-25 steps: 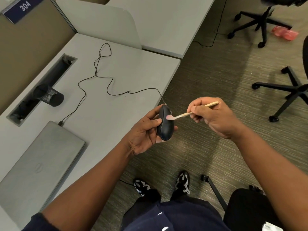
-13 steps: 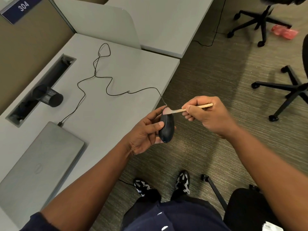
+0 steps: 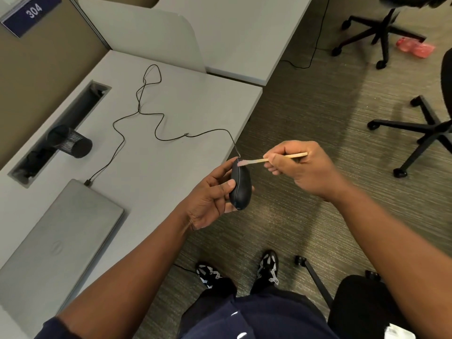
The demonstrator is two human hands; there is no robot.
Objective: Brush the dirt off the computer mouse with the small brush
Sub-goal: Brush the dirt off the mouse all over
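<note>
Gripping the computer mouse (image 3: 241, 187) on edge just beyond the desk (image 3: 171, 148) corner, the left hand (image 3: 210, 196) is curled round it; the small brush (image 3: 274, 159) is pinched by the right hand (image 3: 300, 167), bristles touching the mouse's far end.

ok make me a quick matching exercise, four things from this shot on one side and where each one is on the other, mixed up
Things:
1. computer mouse
2. small brush
3. laptop
4. mesh pen cup

Places:
A. lying on its side by the desk's cable slot
B. held in the left hand
C. closed, flat on the desk
D. pinched in the right hand

Pairs: 1-B, 2-D, 3-C, 4-A
</note>
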